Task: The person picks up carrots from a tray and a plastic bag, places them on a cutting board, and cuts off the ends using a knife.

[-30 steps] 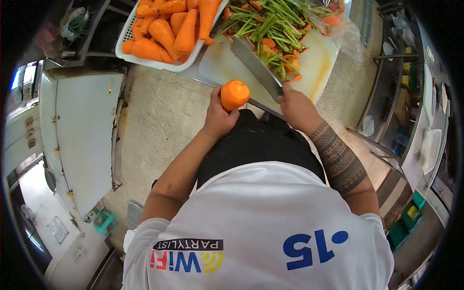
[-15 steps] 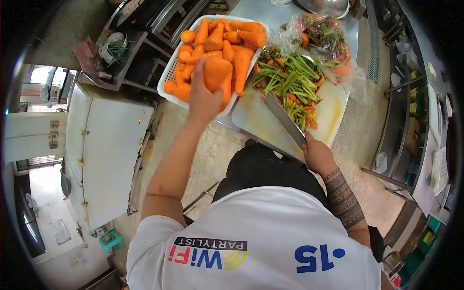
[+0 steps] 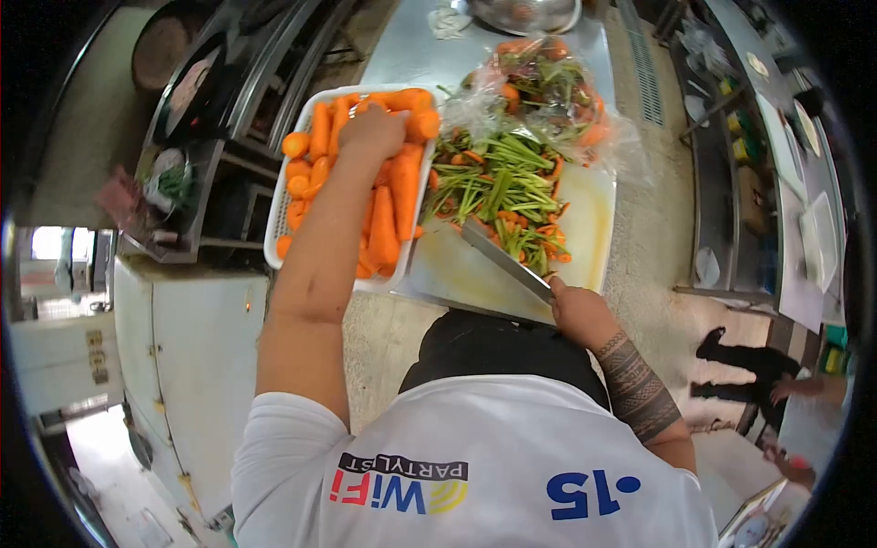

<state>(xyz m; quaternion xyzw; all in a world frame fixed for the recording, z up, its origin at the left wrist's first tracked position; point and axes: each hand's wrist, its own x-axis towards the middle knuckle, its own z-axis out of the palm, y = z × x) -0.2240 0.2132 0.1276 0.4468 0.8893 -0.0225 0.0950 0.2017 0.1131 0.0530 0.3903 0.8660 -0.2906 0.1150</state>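
Observation:
Over the far part of a white plastic basket [image 3: 273, 205] piled with peeled-looking orange carrots [image 3: 382, 228], my left hand [image 3: 373, 132] is curled around a carrot among the others. Its fingertips are partly hidden. My right hand [image 3: 582, 313] grips the handle of a broad-bladed knife [image 3: 508, 262], held low across the near part of a white cutting board [image 3: 457, 278]. Green stems and cut carrot tops [image 3: 507, 183] lie heaped on the board beyond the blade.
Behind the heap, a clear plastic bag [image 3: 548, 91] holds more carrots and trimmings. A metal bowl [image 3: 525, 14] stands at the far end of the steel table [image 3: 411, 41]. A white chest freezer [image 3: 201, 347] is at left. Another person [image 3: 763, 374] in dark trousers is at right.
My left hand has moved from the large carrot at the near side to the basket's far part. My view has shifted, and another person has come into sight at right. The knife stays in my right hand.

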